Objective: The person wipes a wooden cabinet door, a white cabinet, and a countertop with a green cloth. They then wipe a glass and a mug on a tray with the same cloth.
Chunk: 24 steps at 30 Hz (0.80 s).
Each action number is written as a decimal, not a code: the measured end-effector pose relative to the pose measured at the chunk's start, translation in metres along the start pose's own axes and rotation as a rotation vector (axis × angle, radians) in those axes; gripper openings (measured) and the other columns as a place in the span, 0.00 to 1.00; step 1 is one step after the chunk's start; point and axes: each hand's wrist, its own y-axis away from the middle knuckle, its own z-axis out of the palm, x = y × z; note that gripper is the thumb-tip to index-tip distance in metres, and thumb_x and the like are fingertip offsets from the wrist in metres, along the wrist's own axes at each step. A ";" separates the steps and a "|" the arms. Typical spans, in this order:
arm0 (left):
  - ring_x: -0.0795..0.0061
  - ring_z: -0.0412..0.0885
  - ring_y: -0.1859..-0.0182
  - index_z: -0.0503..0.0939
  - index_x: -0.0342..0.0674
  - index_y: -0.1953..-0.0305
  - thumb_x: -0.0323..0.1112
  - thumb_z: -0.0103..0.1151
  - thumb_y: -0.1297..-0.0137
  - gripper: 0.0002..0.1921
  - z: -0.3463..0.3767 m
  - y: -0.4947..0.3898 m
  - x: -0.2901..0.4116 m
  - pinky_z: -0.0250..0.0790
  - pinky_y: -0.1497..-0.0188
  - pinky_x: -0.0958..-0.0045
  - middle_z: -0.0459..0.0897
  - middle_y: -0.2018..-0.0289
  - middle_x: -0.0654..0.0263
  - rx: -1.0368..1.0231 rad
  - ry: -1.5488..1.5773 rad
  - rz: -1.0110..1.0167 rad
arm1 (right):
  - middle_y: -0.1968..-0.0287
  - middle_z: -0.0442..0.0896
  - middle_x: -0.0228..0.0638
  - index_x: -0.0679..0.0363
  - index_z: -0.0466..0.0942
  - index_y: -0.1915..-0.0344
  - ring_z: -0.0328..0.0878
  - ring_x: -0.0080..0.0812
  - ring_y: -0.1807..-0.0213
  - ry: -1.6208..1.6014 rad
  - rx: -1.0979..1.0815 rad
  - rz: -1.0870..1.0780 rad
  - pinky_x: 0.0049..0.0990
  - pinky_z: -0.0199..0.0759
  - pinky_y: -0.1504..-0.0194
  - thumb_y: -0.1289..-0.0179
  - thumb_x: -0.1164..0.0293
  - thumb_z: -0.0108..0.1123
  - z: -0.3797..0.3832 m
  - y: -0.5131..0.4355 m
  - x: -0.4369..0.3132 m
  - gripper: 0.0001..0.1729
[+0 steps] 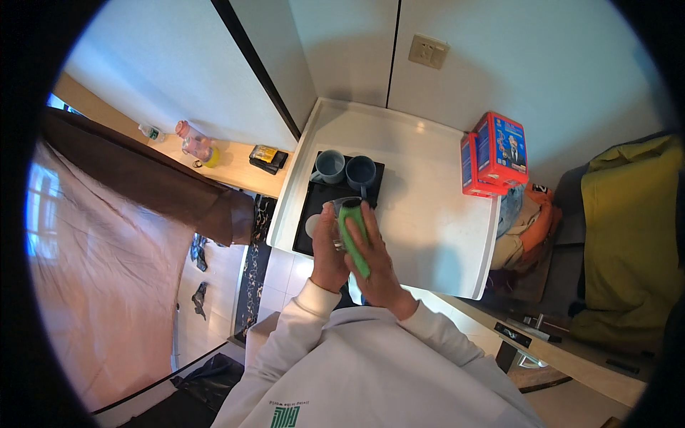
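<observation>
Before my body, my left hand (327, 254) grips a clear cup (337, 206), most of which my hands hide. My right hand (377, 262) presses a green cloth (353, 235) against the cup's right side; something dark shows at the cloth's upper end. Beyond my hands, a light blue-grey mug (329, 167) and a darker blue mug (361, 172) stand side by side on a black tray (316, 200). A pale round thing (312, 226), partly hidden, lies by my left hand over this tray. The black tray rests on the left part of a white raised-edge tabletop (428, 214).
Red packages (500, 155) stand at the tabletop's right back corner, beside heaped clothes (527, 230). On a wooden ledge (230, 155) at left are bottles (197, 145) and a small black-and-yellow item (267, 158). A brown and pink curtain (123, 224) hangs at far left; a wall socket (428, 51) is above.
</observation>
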 end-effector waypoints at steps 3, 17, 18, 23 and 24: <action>0.69 0.81 0.39 0.74 0.48 0.36 0.57 0.46 0.17 0.23 0.009 0.008 0.000 0.77 0.37 0.59 0.82 0.44 0.67 0.064 -0.010 -0.051 | 0.15 0.50 0.51 0.57 0.62 0.20 0.47 0.60 0.15 -0.184 0.029 0.105 0.48 0.47 0.19 0.20 0.66 0.53 -0.006 -0.026 0.018 0.33; 0.71 0.77 0.41 0.71 0.43 0.32 0.56 0.39 0.13 0.26 -0.007 0.007 0.005 0.72 0.36 0.68 0.79 0.41 0.63 -0.028 -0.171 0.150 | 0.17 0.47 0.64 0.62 0.62 0.21 0.47 0.69 0.17 0.132 -0.053 -0.041 0.55 0.47 0.19 0.29 0.67 0.64 0.005 -0.016 -0.008 0.40; 0.66 0.78 0.34 0.68 0.42 0.27 0.55 0.38 0.13 0.28 -0.013 0.006 0.011 0.72 0.31 0.65 0.78 0.35 0.59 -0.121 -0.176 0.179 | 0.17 0.47 0.64 0.62 0.62 0.21 0.46 0.69 0.17 0.086 -0.045 -0.068 0.56 0.46 0.19 0.29 0.66 0.64 0.003 -0.009 -0.013 0.40; 0.72 0.82 0.46 0.76 0.47 0.40 0.53 0.48 0.16 0.19 -0.007 0.001 0.011 0.76 0.40 0.67 0.83 0.48 0.66 0.025 0.088 0.027 | 0.17 0.46 0.64 0.60 0.56 0.18 0.46 0.69 0.17 0.012 0.011 -0.099 0.55 0.48 0.20 0.24 0.64 0.60 -0.002 0.004 -0.015 0.40; 0.73 0.81 0.43 0.75 0.47 0.38 0.55 0.46 0.16 0.21 0.000 0.003 0.007 0.74 0.39 0.66 0.82 0.46 0.66 0.110 0.056 -0.010 | 0.17 0.46 0.64 0.59 0.56 0.18 0.47 0.68 0.17 -0.015 0.015 -0.056 0.53 0.49 0.20 0.23 0.63 0.59 -0.002 -0.004 -0.008 0.40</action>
